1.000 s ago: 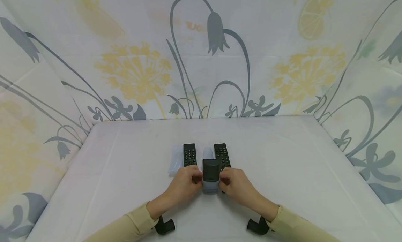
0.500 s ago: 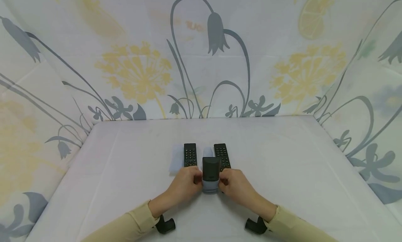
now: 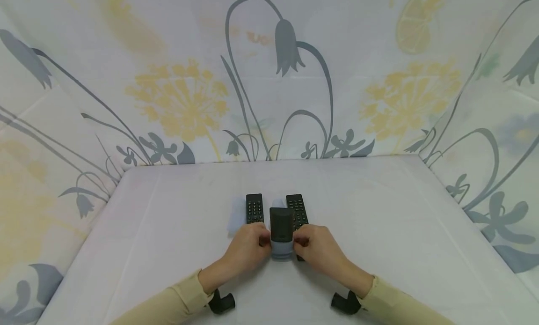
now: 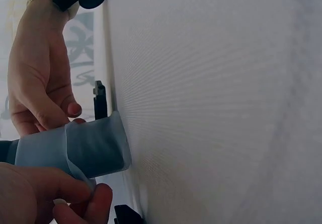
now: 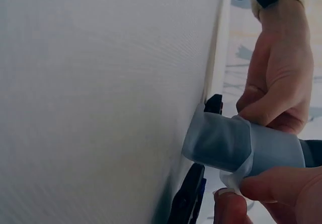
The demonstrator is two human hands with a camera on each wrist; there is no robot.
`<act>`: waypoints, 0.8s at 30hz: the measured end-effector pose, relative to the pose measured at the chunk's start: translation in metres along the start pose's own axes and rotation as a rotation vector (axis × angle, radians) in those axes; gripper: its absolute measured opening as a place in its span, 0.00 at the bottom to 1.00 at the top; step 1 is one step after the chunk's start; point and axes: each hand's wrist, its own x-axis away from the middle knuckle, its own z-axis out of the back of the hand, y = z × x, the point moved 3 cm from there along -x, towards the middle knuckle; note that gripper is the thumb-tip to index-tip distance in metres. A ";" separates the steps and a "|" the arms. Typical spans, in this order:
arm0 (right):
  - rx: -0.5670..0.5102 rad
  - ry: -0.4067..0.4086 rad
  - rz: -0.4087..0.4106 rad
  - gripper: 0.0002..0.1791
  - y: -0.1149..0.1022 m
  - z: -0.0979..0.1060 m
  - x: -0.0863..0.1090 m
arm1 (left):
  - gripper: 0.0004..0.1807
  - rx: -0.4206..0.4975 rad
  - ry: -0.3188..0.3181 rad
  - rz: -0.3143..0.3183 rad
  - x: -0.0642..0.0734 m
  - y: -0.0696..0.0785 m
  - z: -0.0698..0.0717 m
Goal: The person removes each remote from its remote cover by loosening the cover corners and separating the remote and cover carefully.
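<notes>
A black remote control (image 3: 281, 225) stands on end between the hands, its lower part inside a translucent bluish cover (image 3: 281, 248). The left hand (image 3: 249, 243) pinches the cover's folded edge on the left; the right hand (image 3: 318, 247) pinches it on the right. In the left wrist view, the cover (image 4: 95, 146) shows a turned-down fold, and its lower end meets the white table. From the right wrist, the cover (image 5: 221, 141) looks wrinkled near the table, with the dark remote showing through. The remote's button side is hidden.
Two black remotes, a left one (image 3: 254, 208) and a right one (image 3: 297, 209), lie just beyond the hands. A translucent cover (image 3: 236, 217) lies left of them, another pale one (image 3: 278, 203) between them. A flower-patterned cloth (image 3: 261, 81) walls the table's back and sides.
Slightly more of the standing remote's black part shows above the cover, and its top sits higher in the head view. Both hands keep their pinch and stay nearly in place.
</notes>
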 end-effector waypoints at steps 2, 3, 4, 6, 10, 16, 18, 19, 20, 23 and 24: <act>-0.011 0.002 0.004 0.10 0.001 0.000 0.000 | 0.11 -0.004 0.012 -0.006 0.000 0.000 0.000; -0.017 0.003 0.007 0.10 0.001 0.001 -0.001 | 0.11 -0.003 0.016 -0.006 0.000 0.000 0.001; -0.023 0.007 0.007 0.10 0.002 0.001 -0.001 | 0.11 -0.004 0.019 -0.007 0.000 0.000 0.001; -0.040 0.017 0.003 0.10 0.004 0.002 0.000 | 0.11 -0.001 0.017 -0.004 0.000 -0.001 0.001; -0.103 0.039 0.003 0.09 0.006 0.008 0.001 | 0.11 0.013 0.001 0.006 0.000 -0.001 0.002; -0.174 0.036 0.003 0.10 0.005 0.022 -0.001 | 0.10 0.026 -0.012 0.021 0.000 0.000 0.002; -0.202 0.037 0.001 0.10 0.003 0.026 -0.001 | 0.10 0.031 -0.017 0.030 0.000 -0.001 0.002; -0.216 0.039 0.005 0.10 0.003 0.028 -0.002 | 0.10 0.033 -0.020 0.033 0.000 -0.001 0.001; -0.231 0.044 0.012 0.11 0.001 0.030 -0.002 | 0.09 0.032 -0.024 0.035 0.000 -0.001 0.001; -0.278 0.065 0.051 0.12 -0.004 0.036 -0.004 | 0.09 0.034 -0.028 0.038 0.000 -0.001 0.001; -0.294 0.074 0.067 0.13 -0.006 0.038 -0.004 | 0.09 0.032 -0.027 0.036 0.000 -0.001 0.001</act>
